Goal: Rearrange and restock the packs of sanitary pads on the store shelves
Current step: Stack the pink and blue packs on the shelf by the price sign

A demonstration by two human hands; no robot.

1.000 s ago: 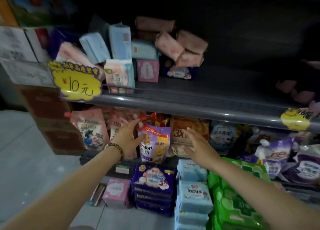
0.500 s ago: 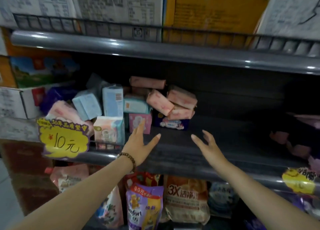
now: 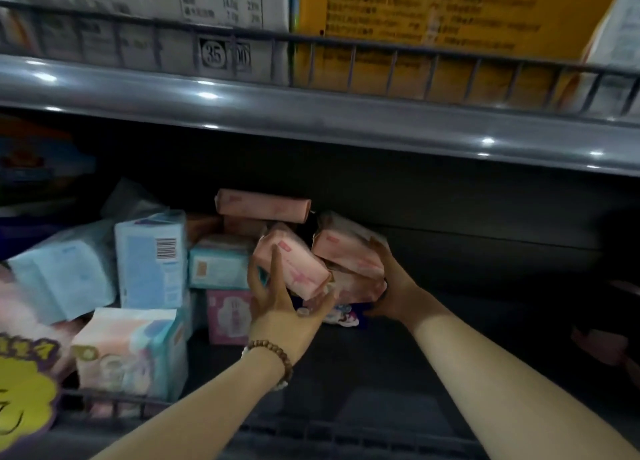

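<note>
Pink plastic-wrapped packs of sanitary pads (image 3: 263,205) lie in a loose heap at the middle of the frame, on a dark grey metal shelf (image 3: 381,373) and close to its shadowed back wall. The left hand (image 3: 280,307), with a brown wooden bead bracelet (image 3: 273,352) at the wrist, has its grip round one tilted pink pack (image 3: 294,262): a finger lies up the front face and the thumb comes under the lower corner. The right hand (image 3: 391,286) has its grip on the end of a second pink pack (image 3: 343,246) just beside the first, with fingertips curled over the far edge and the thumb hidden. A third pink pack (image 3: 353,286) beneath is half covered, and a dark blue pack (image 3: 341,316) under the heap shows only a sliver of printed face. Left of the heap stand light blue packs (image 3: 150,259), a magenta box (image 3: 228,316) and a pastel pack (image 3: 128,352), their print too blurred to read. A yellow price tag (image 3: 24,390) is cut off at the lower left corner. Across the top runs a grey upper shelf edge (image 3: 311,113) with a wire rail (image 3: 346,54). Behind the rail, a yellow cardboard carton (image 3: 433,20) and a white carton (image 3: 138,2) are cropped by the frame. The right end of the shelf is too dark to make out.
</note>
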